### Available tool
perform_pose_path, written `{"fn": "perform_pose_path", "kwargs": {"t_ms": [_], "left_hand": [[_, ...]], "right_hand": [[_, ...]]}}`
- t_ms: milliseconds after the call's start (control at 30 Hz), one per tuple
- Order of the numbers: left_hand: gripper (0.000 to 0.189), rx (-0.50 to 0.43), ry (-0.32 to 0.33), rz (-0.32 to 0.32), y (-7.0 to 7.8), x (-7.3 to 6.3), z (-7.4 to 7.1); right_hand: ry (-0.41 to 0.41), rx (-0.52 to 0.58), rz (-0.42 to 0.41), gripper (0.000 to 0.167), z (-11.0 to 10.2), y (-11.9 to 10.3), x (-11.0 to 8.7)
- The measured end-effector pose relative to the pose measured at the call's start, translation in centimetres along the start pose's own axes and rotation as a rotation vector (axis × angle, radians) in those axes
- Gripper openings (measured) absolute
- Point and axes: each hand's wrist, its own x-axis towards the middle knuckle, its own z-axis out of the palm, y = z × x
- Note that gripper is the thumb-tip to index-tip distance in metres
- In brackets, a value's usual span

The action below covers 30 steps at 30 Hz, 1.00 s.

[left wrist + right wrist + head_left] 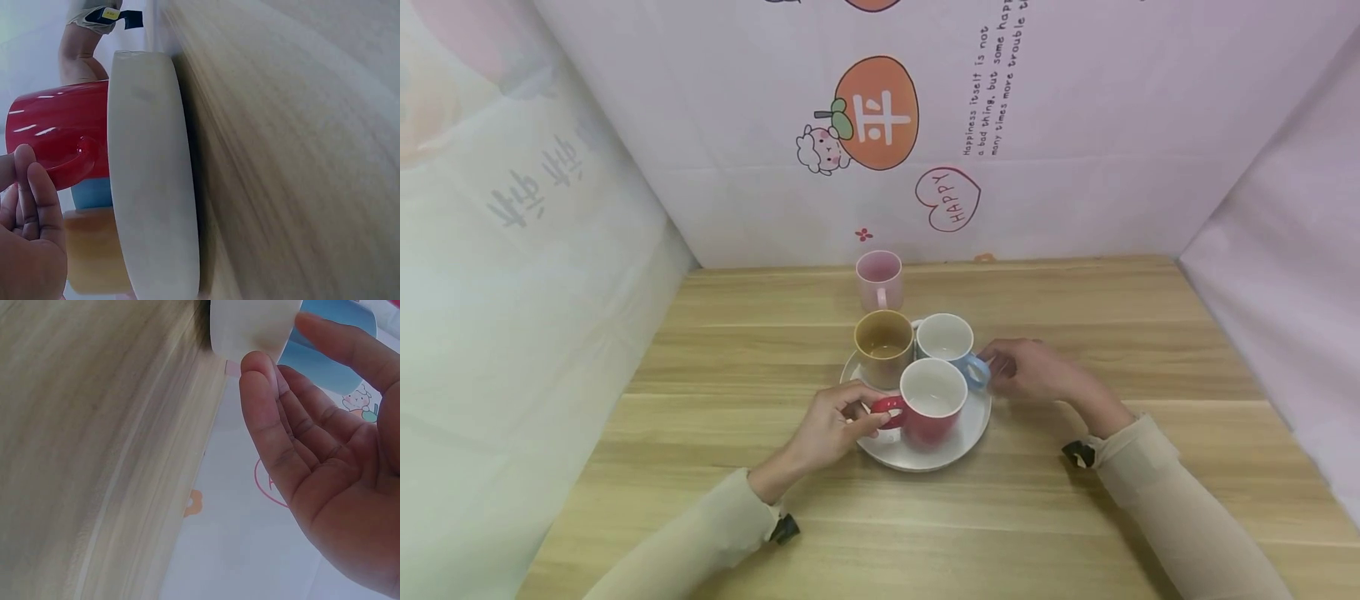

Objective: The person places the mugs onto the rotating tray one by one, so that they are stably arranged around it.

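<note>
A red mug with a white inside stands at the front of a round white plate. My left hand pinches its handle between thumb and fingers. Behind it on the plate are a yellow-brown mug and a light blue mug, also white inside. My right hand is beside the blue mug's handle. In the right wrist view its thumb and fingers are apart, close to the plate rim; whether they touch it I cannot tell.
A pink mug stands on the wooden table just behind the plate, its handle facing me. Printed white cloth rises along the table's back edge, with more cloth on both sides.
</note>
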Motion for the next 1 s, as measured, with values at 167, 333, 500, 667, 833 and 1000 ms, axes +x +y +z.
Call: {"fn": "perform_pose_path", "kwargs": {"t_ms": [167, 333, 500, 667, 833, 1000], "left_hand": [[0.016, -0.006, -0.010, -0.008, -0.5, 0.2, 0.6], [0.015, 0.008, -0.017, -0.023, -1.0, 0.4, 1.0], [0.015, 0.020, -0.018, -0.027, -1.2, 0.5, 1.3], [0.016, 0.042, -0.022, -0.036, -1.4, 0.6, 1.4], [0.016, 0.055, -0.025, -0.042, -1.5, 0.8, 1.6], [0.016, 0.047, -0.032, -0.078, -1.4, 1.0, 1.8]], "right_hand": [[0.009, -0.008, -0.003, 0.030, 0.0, 0.1, 0.0], [0.008, -0.009, -0.003, 0.030, 0.0, 0.1, -0.1], [0.006, -0.005, 0.004, 0.029, 0.1, 0.1, -0.1], [0.004, -0.008, 0.002, 0.031, 0.2, 0.2, -0.1], [0.004, 0.002, 0.000, 0.031, 0.2, 0.2, -0.1], [0.002, 0.004, 0.000, 0.031, 0.2, 0.1, -0.1]]}}
